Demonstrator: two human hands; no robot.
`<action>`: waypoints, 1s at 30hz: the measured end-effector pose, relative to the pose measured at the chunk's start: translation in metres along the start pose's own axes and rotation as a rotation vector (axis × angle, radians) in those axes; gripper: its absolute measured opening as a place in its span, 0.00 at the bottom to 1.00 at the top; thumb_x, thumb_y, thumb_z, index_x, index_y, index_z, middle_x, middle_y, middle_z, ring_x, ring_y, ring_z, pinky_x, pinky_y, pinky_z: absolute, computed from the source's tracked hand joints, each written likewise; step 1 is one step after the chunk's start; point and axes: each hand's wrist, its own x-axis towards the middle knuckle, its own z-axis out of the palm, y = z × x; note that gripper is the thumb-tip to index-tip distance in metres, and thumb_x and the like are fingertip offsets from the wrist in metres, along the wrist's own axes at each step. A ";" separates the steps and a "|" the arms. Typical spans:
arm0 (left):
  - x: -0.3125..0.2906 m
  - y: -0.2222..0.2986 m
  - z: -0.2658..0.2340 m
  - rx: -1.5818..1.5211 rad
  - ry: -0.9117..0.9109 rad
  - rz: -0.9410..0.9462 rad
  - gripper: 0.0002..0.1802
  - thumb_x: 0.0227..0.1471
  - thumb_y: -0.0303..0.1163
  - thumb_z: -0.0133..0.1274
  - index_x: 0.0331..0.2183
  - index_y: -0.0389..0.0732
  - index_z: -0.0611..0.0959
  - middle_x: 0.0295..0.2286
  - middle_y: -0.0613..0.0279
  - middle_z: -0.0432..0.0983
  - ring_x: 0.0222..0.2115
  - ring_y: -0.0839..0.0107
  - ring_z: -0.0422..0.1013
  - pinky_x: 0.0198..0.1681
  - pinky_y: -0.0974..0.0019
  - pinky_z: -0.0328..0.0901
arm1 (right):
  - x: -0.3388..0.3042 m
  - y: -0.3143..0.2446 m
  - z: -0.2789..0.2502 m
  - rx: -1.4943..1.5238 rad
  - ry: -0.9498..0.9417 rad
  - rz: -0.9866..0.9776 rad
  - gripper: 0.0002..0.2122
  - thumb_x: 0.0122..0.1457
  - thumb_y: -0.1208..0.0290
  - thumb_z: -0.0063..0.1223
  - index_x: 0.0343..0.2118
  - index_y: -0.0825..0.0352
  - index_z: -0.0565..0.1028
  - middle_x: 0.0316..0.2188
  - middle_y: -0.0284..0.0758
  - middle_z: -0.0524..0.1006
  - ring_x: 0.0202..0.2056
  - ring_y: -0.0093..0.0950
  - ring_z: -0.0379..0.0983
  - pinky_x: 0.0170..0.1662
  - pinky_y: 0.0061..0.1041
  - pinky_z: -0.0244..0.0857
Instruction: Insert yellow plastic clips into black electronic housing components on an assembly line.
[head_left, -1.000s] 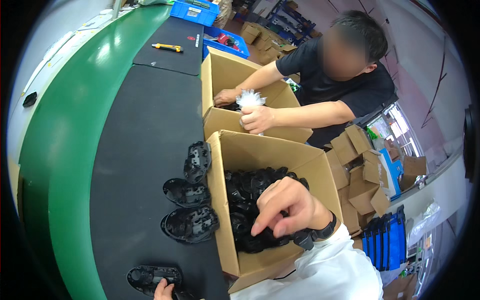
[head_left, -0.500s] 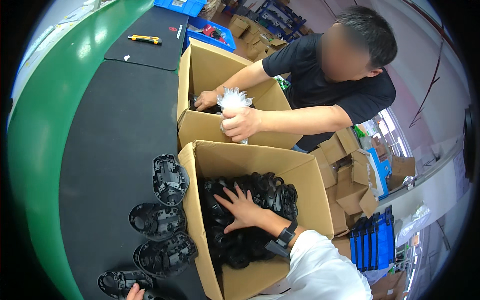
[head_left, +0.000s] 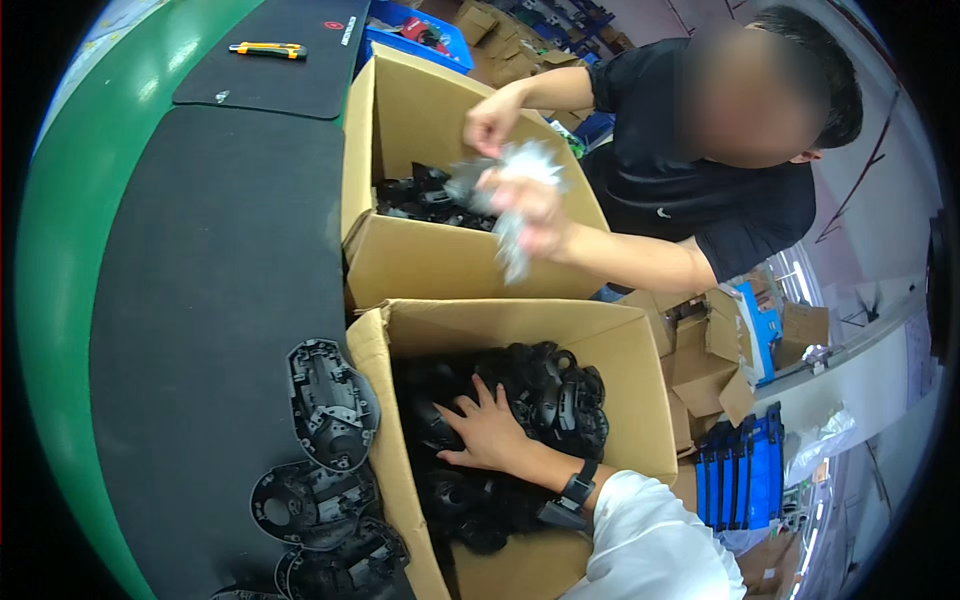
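My right hand [head_left: 488, 428] reaches into the nearer cardboard box [head_left: 520, 312], fingers spread over a heap of black moulded plastic parts [head_left: 560, 395]. It touches the parts but is not closed round any of them. A dark strap with a small block circles that wrist. My left hand is out of view. Left of the box, hollow black plastic shells lie in a row on the dark mat [head_left: 200, 300]: one shell [head_left: 333, 405] near the box corner, another shell [head_left: 312, 503] below it, and a further shell [head_left: 345, 562] lower down. Their ribbed insides face up.
Across from me a person in a black shirt [head_left: 690, 160] holds crinkled clear plastic [head_left: 515, 255] over a second cardboard box [head_left: 470, 260] with black parts. A yellow utility knife [head_left: 268, 50] lies on the far mat. Blue crates [head_left: 740, 470] and opened cartons [head_left: 700, 370] stand right.
The view has shifted, and the shells sit lower in it. My left hand has left the picture. My right hand stays spread over the parts. The other person has lifted the clear plastic and one hand.
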 end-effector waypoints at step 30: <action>-0.010 -0.007 0.006 -0.264 0.082 0.015 0.11 0.42 0.19 0.55 0.33 0.35 0.80 0.43 0.52 0.75 0.24 0.75 0.72 0.28 0.73 0.67 | -0.053 0.012 -0.043 0.257 0.413 -0.049 0.17 0.42 0.68 0.58 0.36 0.70 0.73 0.27 0.49 0.77 0.33 0.49 0.75 0.40 0.43 0.70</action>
